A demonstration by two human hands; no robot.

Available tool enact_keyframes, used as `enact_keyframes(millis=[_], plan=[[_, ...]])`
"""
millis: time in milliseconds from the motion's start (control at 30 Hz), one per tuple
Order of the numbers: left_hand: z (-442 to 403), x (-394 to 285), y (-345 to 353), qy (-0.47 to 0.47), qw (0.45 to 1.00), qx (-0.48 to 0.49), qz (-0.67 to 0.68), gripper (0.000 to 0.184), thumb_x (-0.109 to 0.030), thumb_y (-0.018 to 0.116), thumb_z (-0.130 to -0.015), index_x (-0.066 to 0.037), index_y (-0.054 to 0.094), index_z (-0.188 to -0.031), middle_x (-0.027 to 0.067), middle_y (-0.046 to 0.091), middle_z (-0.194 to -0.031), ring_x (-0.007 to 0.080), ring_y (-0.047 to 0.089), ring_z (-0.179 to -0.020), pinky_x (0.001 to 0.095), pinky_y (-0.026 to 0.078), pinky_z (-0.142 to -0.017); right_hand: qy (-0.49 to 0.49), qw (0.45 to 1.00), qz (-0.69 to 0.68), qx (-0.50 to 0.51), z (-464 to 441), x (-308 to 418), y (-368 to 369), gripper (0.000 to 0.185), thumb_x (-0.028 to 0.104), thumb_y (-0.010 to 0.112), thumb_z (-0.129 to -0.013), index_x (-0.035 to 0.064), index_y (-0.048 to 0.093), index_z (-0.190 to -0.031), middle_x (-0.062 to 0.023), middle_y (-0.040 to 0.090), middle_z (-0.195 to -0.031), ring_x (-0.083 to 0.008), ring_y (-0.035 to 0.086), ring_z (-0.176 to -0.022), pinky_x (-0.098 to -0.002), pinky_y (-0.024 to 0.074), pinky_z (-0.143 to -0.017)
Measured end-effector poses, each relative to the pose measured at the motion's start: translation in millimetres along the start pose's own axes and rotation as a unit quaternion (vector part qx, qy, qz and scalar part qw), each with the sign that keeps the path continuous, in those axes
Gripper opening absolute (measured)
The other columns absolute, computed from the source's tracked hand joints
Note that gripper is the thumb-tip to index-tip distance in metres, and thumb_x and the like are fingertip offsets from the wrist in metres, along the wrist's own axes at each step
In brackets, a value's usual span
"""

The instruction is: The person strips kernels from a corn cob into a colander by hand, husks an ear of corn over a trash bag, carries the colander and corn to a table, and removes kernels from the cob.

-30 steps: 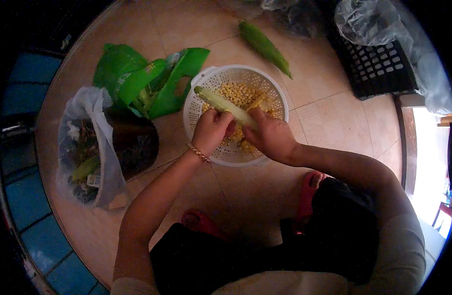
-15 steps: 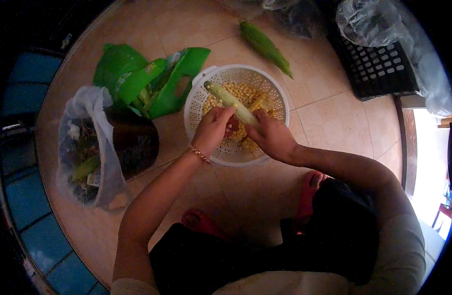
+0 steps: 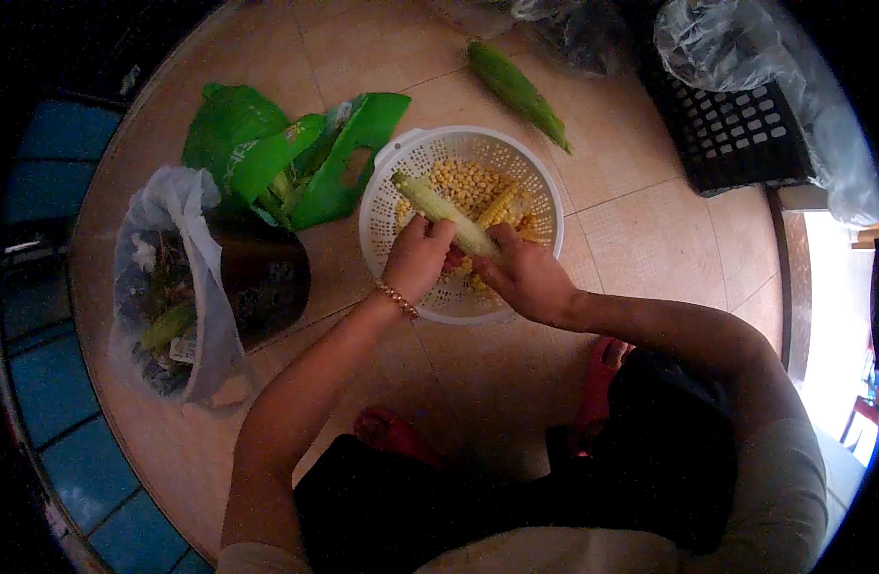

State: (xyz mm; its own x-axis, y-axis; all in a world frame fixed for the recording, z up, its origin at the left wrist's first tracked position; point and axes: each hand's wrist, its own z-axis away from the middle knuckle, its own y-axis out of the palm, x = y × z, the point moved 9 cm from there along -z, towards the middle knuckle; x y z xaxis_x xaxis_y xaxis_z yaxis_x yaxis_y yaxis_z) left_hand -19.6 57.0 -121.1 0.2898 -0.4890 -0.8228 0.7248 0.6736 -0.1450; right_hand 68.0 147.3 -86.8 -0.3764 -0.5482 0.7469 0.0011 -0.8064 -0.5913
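Note:
A pale, largely stripped corn cob lies slantwise between my hands, over a white colander. My right hand is closed round its lower right end. Against the middle of the cob, the thumb and curled fingers of my left hand are closed on it; its fingertips are partly hidden underneath. Loose yellow kernels cover part of the colander's bottom. Among them lies a yellow corn piece, to the right of the cob.
An ear of corn in green husk lies on the tiled floor beyond the colander. Left are a green bag and a bin with a white plastic liner holding scraps. A black crate with clear plastic stands at upper right.
The cob has shifted and tilted slightly between my hands, its far end moving first up and right, then a little back down. My hands have moved only slightly with it.

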Motion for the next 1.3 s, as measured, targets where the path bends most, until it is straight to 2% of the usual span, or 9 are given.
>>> enact_keyframes(millis=[233,300,433,600,967,1067,1133,1200,1300], plan=[[1,7,-2,0.05,0.999,-0.006,0.016,0.017,-0.007,0.037,-0.083,0.003,0.048,-0.093,0.0081,0.057,-0.073,0.0156,0.057,-0.064,0.0284,0.046,-0.055,-0.031,0.998,-0.045,-0.03,-6,2,-4,0.037,0.027,0.051,-0.082,-0.0022,0.041,-0.104,-0.0265,0.056,-0.078,-0.0409,0.055,-0.078,-0.0458,0.0427,-0.068],[6,-3,0,0.068,0.985,-0.023,0.155,0.018,-0.009,0.039,-0.083,0.002,0.05,-0.091,0.0055,0.056,-0.072,0.0143,0.056,-0.07,0.0276,0.045,-0.059,-0.007,1.0,-0.02,-0.018,-5,1,-5,0.038,0.027,0.051,-0.082,-0.0014,0.04,-0.105,-0.026,0.056,-0.078,-0.0406,0.055,-0.077,-0.0461,0.0431,-0.067],[6,-12,-6,0.027,0.996,-0.009,0.083,0.021,-0.018,0.043,-0.085,0.0,0.054,-0.086,0.0032,0.056,-0.072,0.0131,0.055,-0.075,0.0264,0.044,-0.064,0.028,0.997,0.067,-0.008,-2,0,-6,0.039,0.027,0.053,-0.08,0.0015,0.039,-0.106,-0.0241,0.057,-0.077,-0.0394,0.057,-0.073,-0.0465,0.0448,-0.064],[3,-11,-8,0.043,0.998,-0.019,0.033,0.033,-0.033,0.052,-0.084,0.0,0.055,-0.083,0.0063,0.059,-0.073,0.0127,0.057,-0.062,0.0249,0.046,-0.056,-0.017,0.996,0.077,-0.035,-2,3,-7,0.038,0.026,0.054,-0.079,0.0028,0.038,-0.105,-0.0231,0.058,-0.076,-0.0391,0.057,-0.071,-0.0463,0.0457,-0.062],[1,1,-7,0.047,0.998,0.021,0.038,0.023,-0.022,0.048,-0.084,0.001,0.053,-0.086,0.0084,0.059,-0.075,0.0133,0.057,-0.061,0.0263,0.048,-0.054,-0.03,0.999,-0.033,-0.009,-4,-6,3,0.031,0.022,0.05,-0.083,-0.0005,0.04,-0.103,-0.0251,0.056,-0.075,-0.0412,0.056,-0.071,-0.0443,0.0444,-0.061],[0,-1,-3,0.088,0.994,0.05,0.045,0.021,-0.02,0.045,-0.085,-0.001,0.054,-0.089,0.0075,0.059,-0.076,0.0131,0.057,-0.061,0.0255,0.047,-0.054,-0.059,0.997,-0.039,-0.041,-4,4,-11,0.03,0.022,0.049,-0.085,-0.0009,0.042,-0.102,-0.0211,0.055,-0.069,-0.0332,0.057,-0.06,-0.0397,0.0445,-0.054],[3,-12,-1,0.109,0.992,0.052,0.046,0.021,-0.019,0.044,-0.085,-0.001,0.054,-0.089,0.0066,0.059,-0.076,0.0126,0.056,-0.062,0.0246,0.047,-0.054,0.004,0.995,-0.099,0.022,-3,-2,-5,0.031,0.025,0.049,-0.085,-0.0004,0.042,-0.102,-0.0146,0.054,-0.066,-0.0207,0.054,-0.051,-0.033,0.043,-0.046],[2,-9,-8,0.028,0.99,-0.009,0.136,0.023,-0.021,0.044,-0.086,-0.002,0.055,-0.086,0.0047,0.058,-0.075,0.0121,0.055,-0.065,0.0251,0.046,-0.057,-0.001,0.993,-0.113,0.021,-4,-6,-1,0.032,0.026,0.049,-0.085,-0.0002,0.042,-0.102,-0.0122,0.053,-0.066,-0.0166,0.052,-0.049,-0.0304,0.0421,-0.045],[4,-22,-15,0.051,0.992,-0.036,0.114,0.025,-0.026,0.045,-0.087,-0.002,0.054,-0.089,0.0034,0.057,-0.077,0.0112,0.054,-0.07,0.0265,0.045,-0.062,-0.012,0.994,-0.109,0.013,-4,-11,2,0.032,0.026,0.049,-0.085,-0.0002,0.041,-0.102,-0.0098,0.053,-0.068,-0.0134,0.051,-0.048,-0.028,0.0416,-0.043]])
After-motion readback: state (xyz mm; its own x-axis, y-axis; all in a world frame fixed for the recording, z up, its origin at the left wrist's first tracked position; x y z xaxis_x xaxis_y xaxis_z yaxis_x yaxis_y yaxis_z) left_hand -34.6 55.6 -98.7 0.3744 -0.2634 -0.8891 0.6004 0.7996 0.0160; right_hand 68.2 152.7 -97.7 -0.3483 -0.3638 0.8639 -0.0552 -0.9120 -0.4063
